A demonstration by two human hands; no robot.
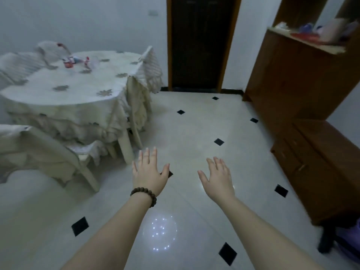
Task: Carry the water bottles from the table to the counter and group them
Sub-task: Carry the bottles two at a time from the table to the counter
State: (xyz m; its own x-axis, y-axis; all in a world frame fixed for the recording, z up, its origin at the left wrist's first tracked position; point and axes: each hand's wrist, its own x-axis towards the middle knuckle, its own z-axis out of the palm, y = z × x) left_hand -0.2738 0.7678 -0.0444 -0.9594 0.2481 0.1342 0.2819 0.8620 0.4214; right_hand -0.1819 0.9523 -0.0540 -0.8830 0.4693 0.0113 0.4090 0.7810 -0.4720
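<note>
Hands: our left hand (149, 170) and right hand (217, 176) were spread flat, palms down, grasping nothing, free for a pickup we judged not yet begun. Bottles (78, 62): at ten o'clock, far side of the table (64, 88), well apart from us; blurred, clear, red labels; count uncertain

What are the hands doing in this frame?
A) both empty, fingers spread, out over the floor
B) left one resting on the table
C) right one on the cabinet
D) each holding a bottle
A: the left hand, with a bead bracelet at the wrist, and the right hand are both open and empty above the tiled floor, clear of the table.
</note>
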